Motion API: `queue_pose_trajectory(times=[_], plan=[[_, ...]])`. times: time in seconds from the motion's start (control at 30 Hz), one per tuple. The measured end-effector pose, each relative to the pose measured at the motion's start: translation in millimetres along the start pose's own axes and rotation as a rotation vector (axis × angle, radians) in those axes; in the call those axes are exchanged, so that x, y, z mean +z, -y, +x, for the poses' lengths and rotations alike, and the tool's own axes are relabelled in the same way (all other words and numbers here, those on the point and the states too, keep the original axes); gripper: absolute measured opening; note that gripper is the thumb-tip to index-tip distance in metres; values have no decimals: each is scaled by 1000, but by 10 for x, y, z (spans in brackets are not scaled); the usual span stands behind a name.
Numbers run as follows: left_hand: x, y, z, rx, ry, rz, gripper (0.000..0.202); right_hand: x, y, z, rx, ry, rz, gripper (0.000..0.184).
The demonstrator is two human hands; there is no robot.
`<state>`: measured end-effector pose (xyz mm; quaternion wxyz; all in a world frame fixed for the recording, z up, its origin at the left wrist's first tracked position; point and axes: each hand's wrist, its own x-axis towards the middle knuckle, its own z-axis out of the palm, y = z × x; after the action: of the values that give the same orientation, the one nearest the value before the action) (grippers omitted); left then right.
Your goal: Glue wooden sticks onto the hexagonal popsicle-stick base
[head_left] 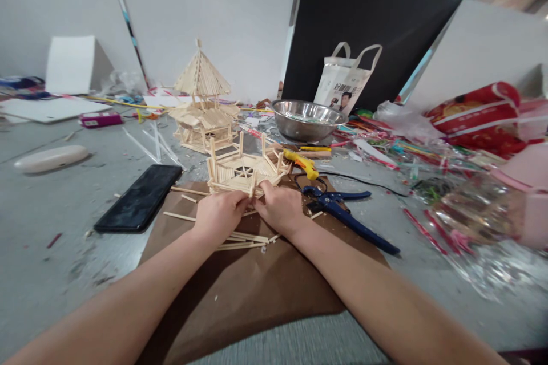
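"Starting closest in, what could be spoiled?"

"The flat brown sheet (240, 291) could be dragged by a shifting forearm, and the pale, many-sided wooden-stick frame (240, 182) that seems to be borne by it could be pulled askew."

"And the thin, pale loose sticks (246, 238) between the wrists?"

"They could be scattered if brushed. Farther out, the short, pale wooden upright (253, 181) at the frame's near edge could be bent or loosened, should it be pressed unevenly from two sides."

"How are the fingers set?"

"Those of the left hand (220, 211) and the right hand (282, 205) are closed in a pinch on the frame's near edge, their tips nearly brought together about the upright's foot. Which stick is held by which fingertip cannot be told, since the contact is hidden."

"So the rest of the frame is placed where?"

"Beyond the fingertips: its slatted floor and its far posts are left untouched. Just past its right side a yellow plastic glue gun (302, 162) is seen, and farther off a tall, pale wooden-stick pagoda (205, 114) is placed, well apart from the fingers."
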<state>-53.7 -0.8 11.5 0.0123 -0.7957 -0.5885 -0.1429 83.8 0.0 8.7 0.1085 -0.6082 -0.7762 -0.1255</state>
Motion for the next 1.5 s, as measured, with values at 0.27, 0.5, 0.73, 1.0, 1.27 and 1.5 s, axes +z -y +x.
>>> queue_pose_trajectory(times=[0.27,0.5,0.73,1.0,1.27,1.5], plan=[[5,-1,2,3,-4,1,32,-5,-3,2,-8,27,-27,32],[5,3,4,-3,3,1,31,-18,1,5,5,36,-22,32],[10,6,8,4,-2,11,31,21,-13,7,-7,-23,-1,29],[14,4,2,-7,8,2,32,16,-13,7,1,-16,-9,30],[1,-8,4,-17,15,-10,32,36,-17,7,-12,-33,-10,28],[14,-1,-3,-15,11,-13,32,42,-23,4,-13,-47,-17,28]])
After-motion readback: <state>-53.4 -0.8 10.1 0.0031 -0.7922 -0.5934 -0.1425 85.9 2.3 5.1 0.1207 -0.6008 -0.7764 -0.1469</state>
